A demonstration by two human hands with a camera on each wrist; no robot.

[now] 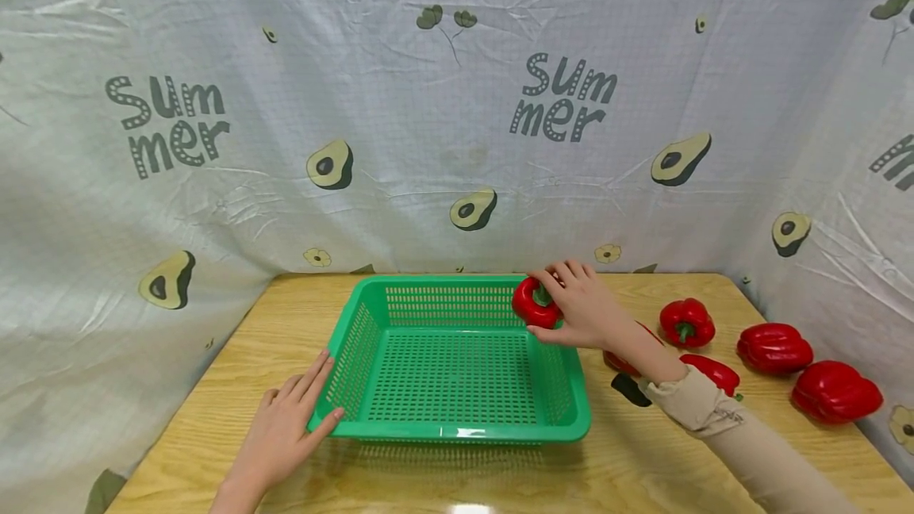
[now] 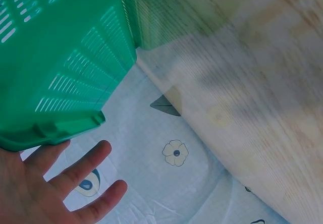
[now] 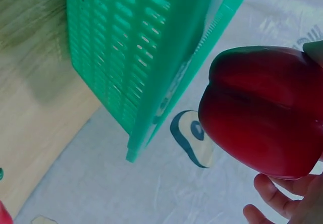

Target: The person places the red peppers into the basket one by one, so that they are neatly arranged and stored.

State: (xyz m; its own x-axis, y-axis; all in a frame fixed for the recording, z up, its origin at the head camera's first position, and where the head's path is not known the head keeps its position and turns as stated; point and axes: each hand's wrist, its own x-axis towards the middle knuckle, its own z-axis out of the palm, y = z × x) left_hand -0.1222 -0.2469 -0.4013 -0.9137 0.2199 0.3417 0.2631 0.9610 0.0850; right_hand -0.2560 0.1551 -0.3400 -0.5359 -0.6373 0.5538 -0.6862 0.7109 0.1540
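A red bell pepper (image 1: 531, 304) with a green stem is held in my right hand (image 1: 581, 308), above the right back corner of a green plastic basket (image 1: 457, 430). In the right wrist view the pepper (image 3: 262, 113) hangs beside the basket's outer wall (image 3: 116, 57), with fingers under it. My left hand (image 1: 286, 423) rests against the basket's left rim, fingers fairly straight. The left wrist view shows those fingers (image 2: 83, 168) spread at the rim. Inside the basket only its slotted floor shows.
On the table's right side lie more red peppers: one with its stem forward (image 1: 687, 322), one farther right (image 1: 774, 348), one near the right edge (image 1: 836, 392), and others partly behind my right forearm. A dark object (image 1: 631, 390) lies near that sleeve. Patterned cloth (image 1: 400, 101) hangs behind.
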